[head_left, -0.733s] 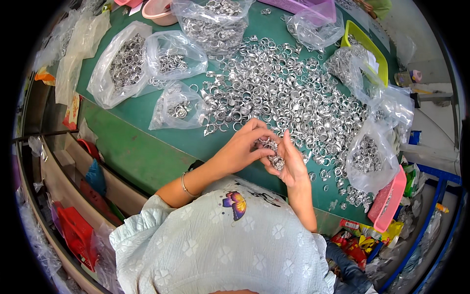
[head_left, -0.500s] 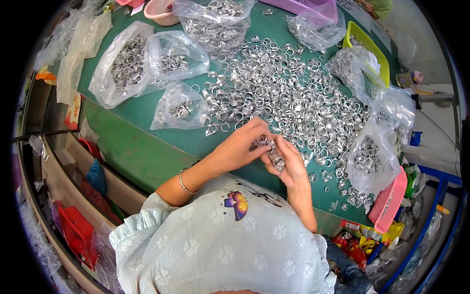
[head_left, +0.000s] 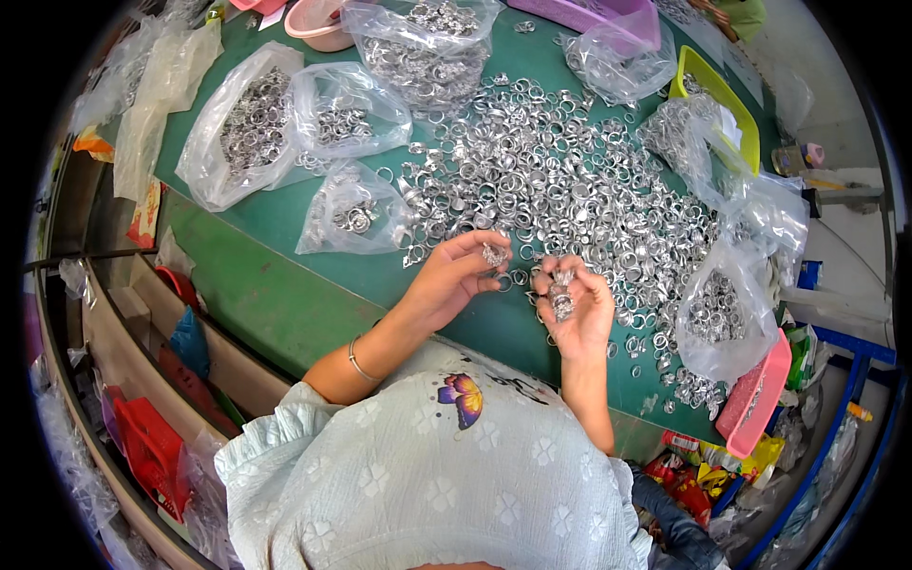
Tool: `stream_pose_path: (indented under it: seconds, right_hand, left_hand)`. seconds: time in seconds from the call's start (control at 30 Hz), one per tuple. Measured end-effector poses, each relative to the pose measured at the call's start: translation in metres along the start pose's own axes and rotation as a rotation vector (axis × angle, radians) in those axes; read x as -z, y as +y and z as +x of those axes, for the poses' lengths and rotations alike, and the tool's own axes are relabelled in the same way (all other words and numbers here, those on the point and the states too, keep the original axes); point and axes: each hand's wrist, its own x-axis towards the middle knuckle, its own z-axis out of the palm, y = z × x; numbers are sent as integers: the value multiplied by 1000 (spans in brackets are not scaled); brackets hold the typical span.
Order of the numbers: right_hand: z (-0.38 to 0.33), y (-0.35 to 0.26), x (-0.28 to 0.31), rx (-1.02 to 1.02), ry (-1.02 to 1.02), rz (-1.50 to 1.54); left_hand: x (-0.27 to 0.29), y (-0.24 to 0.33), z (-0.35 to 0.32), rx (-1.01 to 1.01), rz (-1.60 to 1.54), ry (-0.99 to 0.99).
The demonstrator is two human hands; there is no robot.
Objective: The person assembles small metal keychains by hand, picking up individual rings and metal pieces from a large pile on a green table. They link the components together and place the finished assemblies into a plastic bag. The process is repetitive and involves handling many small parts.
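Observation:
A loose pile of silver-coloured rings (head_left: 532, 180) spreads over the green table in front of me. My left hand (head_left: 454, 275) is at the pile's near edge, its fingers curled round a silver ring (head_left: 494, 254). Beside it, palm up, my right hand (head_left: 581, 312) cups a small clutch of silver rings (head_left: 562, 302) in bent fingers. The two hands are apart. How many rings lie in the right palm is partly hidden by the fingers.
Clear plastic bags of rings stand left of the pile, among them a small bag (head_left: 351, 217) and a large one (head_left: 423, 62). At right are another bag (head_left: 712, 318), a pink tray (head_left: 757, 394) and a yellow-green basket (head_left: 746, 119). Someone's hand shows at the far right.
My hands, which were together over the rings, have moved apart. The left now holds a ring up on its own, while the right has opened a little around its rings.

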Motion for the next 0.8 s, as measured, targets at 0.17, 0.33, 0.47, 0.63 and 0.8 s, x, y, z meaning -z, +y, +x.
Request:
stream_pose_path:
  seconds: [0.17, 0.33, 0.47, 0.63, 0.8]
  right_hand:
    - [4, -4, 1, -78, 140, 380]
    - [4, -1, -12, -49, 161, 372]
    - [1, 1, -7, -50, 50, 328]
    - [-5, 9, -22, 216, -32, 109]
    - [-2, 28, -49, 424, -110, -221]
  left_hand:
    - [0, 1, -6, 99, -189, 23]
    - [-7, -2, -6, 121, -302, 66]
    - [-13, -8, -5, 91, -387, 55]
    - [-15, -15, -1, 87, -526, -12]
    - [-21, -24, 3, 109, -531, 26]
